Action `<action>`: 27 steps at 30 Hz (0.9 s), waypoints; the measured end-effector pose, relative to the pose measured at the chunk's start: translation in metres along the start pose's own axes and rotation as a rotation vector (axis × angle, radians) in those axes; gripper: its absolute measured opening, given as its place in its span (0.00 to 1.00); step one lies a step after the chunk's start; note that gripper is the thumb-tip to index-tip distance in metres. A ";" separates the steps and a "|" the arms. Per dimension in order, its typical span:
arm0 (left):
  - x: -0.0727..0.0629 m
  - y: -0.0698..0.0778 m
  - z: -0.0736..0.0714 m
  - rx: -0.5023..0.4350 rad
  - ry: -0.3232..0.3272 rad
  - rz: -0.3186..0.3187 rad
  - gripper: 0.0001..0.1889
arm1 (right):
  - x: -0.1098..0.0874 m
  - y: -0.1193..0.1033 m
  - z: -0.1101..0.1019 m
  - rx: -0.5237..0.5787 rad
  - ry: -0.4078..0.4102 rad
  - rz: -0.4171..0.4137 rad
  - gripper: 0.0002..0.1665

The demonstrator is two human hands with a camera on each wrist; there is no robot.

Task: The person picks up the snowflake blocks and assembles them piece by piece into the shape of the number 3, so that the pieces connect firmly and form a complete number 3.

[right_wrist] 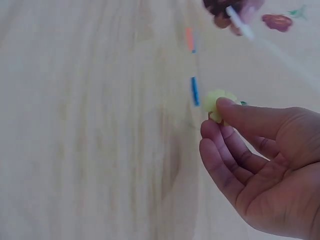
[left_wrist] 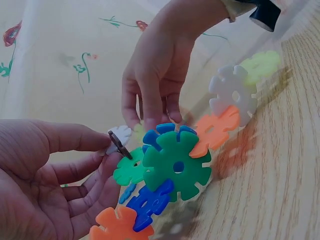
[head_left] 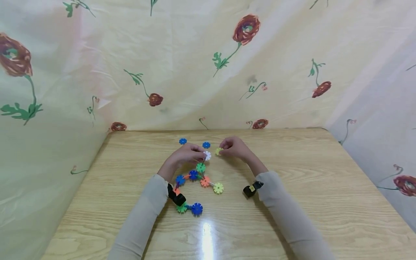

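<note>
My left hand [head_left: 185,153] pinches a white notched disc [head_left: 207,155] at the upper end of a chain of linked plastic snowflake discs. A dark brown disc [left_wrist: 120,144], seen edge-on in the left wrist view, joins that white one to a light green disc [head_left: 200,167]. Below it the chain bends through a blue disc [head_left: 193,175], with an orange disc [head_left: 205,181] and a yellow disc [head_left: 218,188] branching right. To the right of the white disc and apart from it, my right hand [head_left: 236,148] pinches a loose yellow-green disc [right_wrist: 215,104] between thumb and fingers.
Two loose blue discs, a left one [head_left: 183,141] and a right one [head_left: 206,144], lie near the table's back edge. The chain's lower end, with a dark blue disc [head_left: 196,209], lies beside my left wrist. Floral cloth [head_left: 182,65] hangs behind the wooden table [head_left: 325,202].
</note>
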State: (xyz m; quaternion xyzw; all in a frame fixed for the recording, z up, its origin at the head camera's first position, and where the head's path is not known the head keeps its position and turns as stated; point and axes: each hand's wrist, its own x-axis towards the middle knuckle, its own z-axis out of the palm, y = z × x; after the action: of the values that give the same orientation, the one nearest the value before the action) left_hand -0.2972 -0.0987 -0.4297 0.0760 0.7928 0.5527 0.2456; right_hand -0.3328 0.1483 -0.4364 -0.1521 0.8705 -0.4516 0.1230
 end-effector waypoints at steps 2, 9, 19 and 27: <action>0.001 0.000 0.000 -0.012 0.003 -0.002 0.12 | -0.005 0.000 0.000 0.064 0.009 -0.015 0.10; 0.003 -0.001 0.000 -0.024 0.018 -0.018 0.13 | -0.019 -0.009 0.000 0.189 0.006 -0.057 0.09; 0.004 0.000 -0.002 -0.032 0.039 -0.030 0.13 | -0.021 -0.020 0.007 0.072 0.003 -0.143 0.05; 0.002 0.002 -0.003 -0.059 0.057 -0.044 0.12 | -0.023 -0.021 0.013 0.054 -0.010 -0.155 0.05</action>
State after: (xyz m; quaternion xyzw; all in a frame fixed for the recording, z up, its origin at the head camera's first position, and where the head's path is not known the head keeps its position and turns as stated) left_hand -0.3010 -0.0999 -0.4280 0.0356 0.7843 0.5722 0.2369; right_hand -0.3038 0.1354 -0.4246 -0.2178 0.8432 -0.4821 0.0962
